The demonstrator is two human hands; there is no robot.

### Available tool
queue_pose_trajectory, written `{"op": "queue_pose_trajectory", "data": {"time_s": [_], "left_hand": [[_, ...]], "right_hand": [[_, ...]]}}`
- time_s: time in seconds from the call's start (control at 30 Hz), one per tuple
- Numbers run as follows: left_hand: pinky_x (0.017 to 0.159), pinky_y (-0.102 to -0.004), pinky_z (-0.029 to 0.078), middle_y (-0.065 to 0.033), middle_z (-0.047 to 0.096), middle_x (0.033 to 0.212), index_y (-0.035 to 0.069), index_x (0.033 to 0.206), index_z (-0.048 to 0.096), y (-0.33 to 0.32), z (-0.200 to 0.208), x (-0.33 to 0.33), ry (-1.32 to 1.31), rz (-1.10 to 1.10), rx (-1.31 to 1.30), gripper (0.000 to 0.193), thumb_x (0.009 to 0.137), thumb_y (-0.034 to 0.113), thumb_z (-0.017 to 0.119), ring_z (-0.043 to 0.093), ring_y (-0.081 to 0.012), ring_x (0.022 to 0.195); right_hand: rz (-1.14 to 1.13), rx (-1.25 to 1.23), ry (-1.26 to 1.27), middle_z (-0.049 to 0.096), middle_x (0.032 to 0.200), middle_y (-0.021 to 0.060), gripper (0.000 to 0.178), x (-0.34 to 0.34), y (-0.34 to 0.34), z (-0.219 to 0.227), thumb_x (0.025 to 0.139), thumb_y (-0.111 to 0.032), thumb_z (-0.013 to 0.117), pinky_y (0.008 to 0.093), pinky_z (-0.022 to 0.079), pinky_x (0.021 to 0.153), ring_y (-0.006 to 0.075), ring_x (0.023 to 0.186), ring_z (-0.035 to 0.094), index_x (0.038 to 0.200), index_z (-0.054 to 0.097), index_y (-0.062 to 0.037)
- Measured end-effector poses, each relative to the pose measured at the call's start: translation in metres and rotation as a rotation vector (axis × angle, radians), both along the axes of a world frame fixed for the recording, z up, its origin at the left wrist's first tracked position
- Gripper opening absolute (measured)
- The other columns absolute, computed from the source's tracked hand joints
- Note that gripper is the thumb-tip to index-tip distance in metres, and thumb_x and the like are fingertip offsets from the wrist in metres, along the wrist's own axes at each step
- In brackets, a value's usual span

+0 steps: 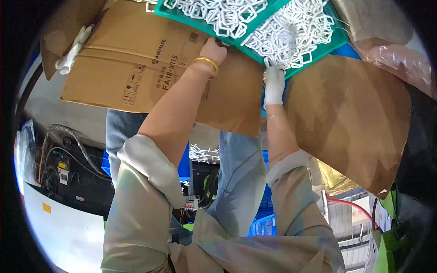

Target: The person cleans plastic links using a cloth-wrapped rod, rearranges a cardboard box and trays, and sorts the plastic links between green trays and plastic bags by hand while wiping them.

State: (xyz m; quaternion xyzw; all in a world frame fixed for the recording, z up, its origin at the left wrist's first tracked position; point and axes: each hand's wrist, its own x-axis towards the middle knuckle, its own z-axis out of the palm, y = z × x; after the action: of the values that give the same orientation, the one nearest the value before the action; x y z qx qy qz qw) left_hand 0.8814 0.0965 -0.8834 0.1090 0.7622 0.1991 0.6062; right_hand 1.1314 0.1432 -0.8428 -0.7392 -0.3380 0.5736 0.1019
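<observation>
Two green trays [252,32], side by side or joined, lie at the far side, heaped with white plastic loops [291,34] of squarish shape. My left hand [215,51], bare with a gold bangle [208,63] at the wrist, is at the near edge of the left heap. Its fingers are curled, and their tips are partly hidden. On my right hand [274,84] is a white glove. Its fingers are bunched at the near rim by the right heap, against the white loops; what they hold cannot be made out.
Flattened brown cardboard [114,59] spreads under my left forearm, with another brown sheet [350,118] on the right. A white glove [73,52] lies on the left cardboard. Below are blue crates [264,225], cables [73,136] and a red hose [348,203].
</observation>
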Motion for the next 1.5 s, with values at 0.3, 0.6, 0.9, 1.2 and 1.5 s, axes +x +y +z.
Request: {"op": "queue_pose_trajectory", "data": {"time_s": [0.3, 0.6, 0.9, 1.2, 1.5], "left_hand": [[0.096, -0.0461, 0.049, -0.0212, 0.063, 0.126, 0.0, 0.127, 0.056, -0.005, 0.033, 0.018, -0.029, -0.104, 0.07, 0.049, 0.088, 0.028, 0.062, 0.062, -0.0389, 0.113], [0.109, -0.0608, 0.03, -0.0113, 0.048, 0.146, 0.011, 0.135, 0.057, -0.017, 0.139, 0.026, 0.217, -1.306, 0.139, 0.05, 0.094, 0.04, 0.054, 0.037, -0.0321, 0.138], [0.103, -0.0619, 0.034, -0.0083, 0.051, 0.139, 0.012, 0.128, 0.065, 0.025, 0.114, 0.07, 0.21, -1.519, -0.057, 0.04, 0.095, 0.03, 0.052, 0.044, -0.0324, 0.13], [0.105, -0.0777, 0.019, -0.008, 0.035, 0.157, 0.02, 0.142, 0.051, 0.011, 0.131, 0.083, 0.159, -1.304, 0.077, 0.062, 0.088, 0.049, 0.062, 0.028, -0.0401, 0.145], [0.102, -0.0854, 0.009, -0.0039, 0.02, 0.165, 0.021, 0.15, 0.044, 0.027, 0.139, 0.129, 0.054, -1.546, 0.13, 0.068, 0.089, 0.046, 0.06, 0.011, -0.0324, 0.153]], "right_hand": [[0.28, -0.314, -0.053, 0.068, 0.118, 0.0196, 0.05, 0.028, -0.034, 0.005, 0.095, -0.032, 0.057, 0.0342, 0.046, 0.093, 0.026, 0.107, 0.062, 0.124, 0.06, 0.0094], [0.496, -0.138, 0.038, 0.069, 0.113, 0.0249, 0.041, 0.022, -0.042, 0.016, 0.088, -0.024, 0.065, 0.0382, 0.05, 0.089, 0.0347, 0.107, 0.066, 0.117, 0.065, 0.0042], [0.144, -0.095, -0.545, 0.065, 0.119, 0.0192, 0.066, 0.022, -0.033, -0.058, 0.072, -0.034, 0.083, 0.042, 0.047, 0.094, 0.0325, 0.106, 0.062, 0.125, 0.06, -0.0016], [0.328, -0.057, -0.542, 0.059, 0.138, 0.0146, 0.074, 0.007, -0.044, -0.075, 0.075, -0.044, 0.081, 0.0416, 0.037, 0.108, 0.0331, 0.129, 0.052, 0.136, 0.057, -0.009], [-0.199, 0.367, 0.058, 0.048, 0.15, 0.0116, 0.071, 0.058, -0.038, -0.152, 0.086, -0.046, 0.069, 0.047, 0.032, 0.114, 0.0349, 0.137, 0.043, 0.142, 0.05, -0.0068]]}}
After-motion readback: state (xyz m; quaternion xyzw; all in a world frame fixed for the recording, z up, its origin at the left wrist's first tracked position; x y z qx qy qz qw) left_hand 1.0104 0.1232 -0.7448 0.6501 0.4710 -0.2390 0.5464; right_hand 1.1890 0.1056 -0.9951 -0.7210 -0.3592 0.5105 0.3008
